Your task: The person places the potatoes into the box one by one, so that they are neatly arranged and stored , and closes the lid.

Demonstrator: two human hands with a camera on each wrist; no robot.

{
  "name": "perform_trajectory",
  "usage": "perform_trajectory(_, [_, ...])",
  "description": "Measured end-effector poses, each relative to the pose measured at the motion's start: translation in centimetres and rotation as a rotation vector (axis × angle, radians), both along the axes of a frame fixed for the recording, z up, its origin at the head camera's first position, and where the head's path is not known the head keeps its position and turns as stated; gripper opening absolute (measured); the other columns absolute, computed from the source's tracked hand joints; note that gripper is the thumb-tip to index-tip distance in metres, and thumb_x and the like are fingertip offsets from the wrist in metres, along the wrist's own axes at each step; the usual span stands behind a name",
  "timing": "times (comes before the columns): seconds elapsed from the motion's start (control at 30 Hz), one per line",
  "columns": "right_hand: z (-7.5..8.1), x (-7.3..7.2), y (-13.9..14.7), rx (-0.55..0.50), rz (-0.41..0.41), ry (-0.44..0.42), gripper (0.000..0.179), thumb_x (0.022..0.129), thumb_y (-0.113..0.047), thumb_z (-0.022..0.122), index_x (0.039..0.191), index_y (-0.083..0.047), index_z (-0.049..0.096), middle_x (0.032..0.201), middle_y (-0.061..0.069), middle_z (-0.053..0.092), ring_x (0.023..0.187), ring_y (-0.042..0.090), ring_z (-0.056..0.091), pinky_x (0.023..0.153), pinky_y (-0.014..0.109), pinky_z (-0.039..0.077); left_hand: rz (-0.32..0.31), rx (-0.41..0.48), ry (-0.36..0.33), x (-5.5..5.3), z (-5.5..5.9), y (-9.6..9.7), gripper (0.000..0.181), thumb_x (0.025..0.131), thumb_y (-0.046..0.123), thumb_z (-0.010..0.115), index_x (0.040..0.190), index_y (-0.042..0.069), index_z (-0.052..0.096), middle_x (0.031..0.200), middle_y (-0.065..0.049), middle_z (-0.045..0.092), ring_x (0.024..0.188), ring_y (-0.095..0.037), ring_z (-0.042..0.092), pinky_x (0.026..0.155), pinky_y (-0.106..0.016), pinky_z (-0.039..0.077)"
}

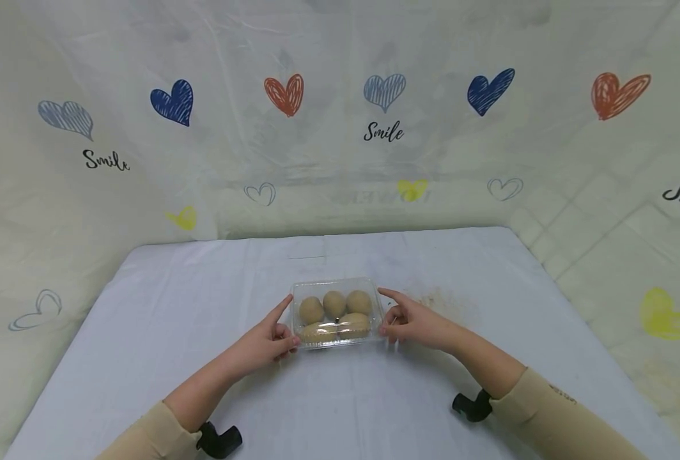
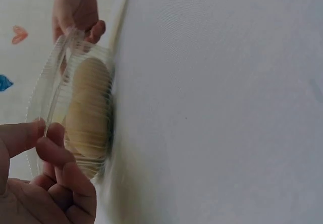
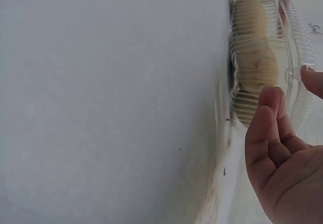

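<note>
A clear plastic clamshell box (image 1: 330,287) sits on the white-covered table, its lid down. Through it show several tan, smooth, potato-like items (image 1: 358,302), some round and some longer. At the box's left end my left hand (image 1: 268,340) pinches the rim between thumb and fingers, its index finger stretched along the side. My right hand (image 1: 413,321) holds the opposite end, index finger pointing toward the far corner and thumb at the near corner. In the right wrist view, the thumb lies at the lid's rim (image 3: 305,57) and fingertips touch the ribbed side wall.
The table (image 1: 340,409) has a white cloth with brownish stains (image 1: 440,300) right of the box. Behind it hangs a pale sheet (image 1: 328,153) printed with hearts and "Smile". Black wrist-worn devices (image 1: 220,441) stick out below both sleeves.
</note>
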State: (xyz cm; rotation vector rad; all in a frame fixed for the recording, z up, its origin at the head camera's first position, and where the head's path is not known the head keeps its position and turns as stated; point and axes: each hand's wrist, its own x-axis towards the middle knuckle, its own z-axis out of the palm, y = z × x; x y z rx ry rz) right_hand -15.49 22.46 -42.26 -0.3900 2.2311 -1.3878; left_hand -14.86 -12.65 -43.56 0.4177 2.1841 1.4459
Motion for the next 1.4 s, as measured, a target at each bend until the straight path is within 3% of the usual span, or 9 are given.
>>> perform_trajectory(0.23, [0.12,0.08,-0.04,0.000,-0.005,-0.004,0.087,0.092,-0.020,0.072,0.158,-0.010,0.016,0.095,0.008,0.067,0.081,0.027,0.064,0.071,0.040,0.054,0.007,-0.011,-0.001,-0.06,-0.09,0.19,0.091,0.096,0.014,0.067,0.161,0.019,0.003,0.079,-0.011,0.063,0.063,-0.014,0.048,0.055,-0.026,0.042])
perform_trajectory(0.5, [0.35,0.14,-0.24,-0.011,-0.020,-0.052,0.087,0.094,-0.018,0.069,0.159,-0.014,0.012,0.091,0.016,0.068,0.075,0.026,0.062,0.070,0.041,0.052,0.002,-0.001,-0.024,-0.13,0.16,0.18,0.091,0.097,0.014,0.065,0.161,0.021,0.001,0.080,-0.011,0.064,0.066,-0.015,0.050,0.059,-0.028,0.044])
perform_trajectory(0.73, [0.11,0.42,-0.52,-0.056,-0.050,-0.084,0.088,0.094,-0.016,0.069,0.159,-0.016,0.009,0.074,0.006,0.060,0.067,0.019,0.054,0.066,0.036,0.047,-0.012,0.023,-0.034,-0.07,0.25,0.11,0.092,0.097,0.014,0.066,0.161,0.021,0.000,0.080,-0.012,0.062,0.067,-0.016,0.050,0.061,-0.030,0.045])
perform_trajectory(0.97, [0.14,0.58,-0.85,-0.053,-0.056,-0.058,0.087,0.094,-0.011,0.068,0.159,-0.015,0.011,0.070,0.004,0.055,0.061,0.017,0.049,0.061,0.032,0.044,-0.009,0.021,-0.035,0.01,0.40,0.15,0.092,0.096,0.014,0.066,0.161,0.021,0.000,0.079,-0.011,0.063,0.068,-0.017,0.051,0.063,-0.031,0.045])
perform_trajectory(1.2, [0.28,0.40,-0.87,-0.020,-0.038,-0.042,0.087,0.096,-0.014,0.067,0.160,-0.016,0.009,0.074,0.011,0.060,0.061,0.017,0.050,0.058,0.033,0.043,0.005,0.016,-0.037,0.02,0.50,0.03,0.091,0.097,0.016,0.065,0.161,0.024,0.001,0.082,-0.012,0.064,0.070,-0.017,0.052,0.064,-0.032,0.046])
perform_trajectory(1.4, [0.51,0.26,-0.46,0.039,-0.023,-0.056,0.089,0.096,-0.024,0.068,0.160,-0.019,0.007,0.085,0.015,0.064,0.068,0.021,0.056,0.064,0.036,0.047,0.005,0.021,-0.058,0.12,0.34,0.03,0.091,0.098,0.019,0.064,0.161,0.023,-0.002,0.088,-0.012,0.065,0.073,-0.019,0.054,0.067,-0.033,0.048])
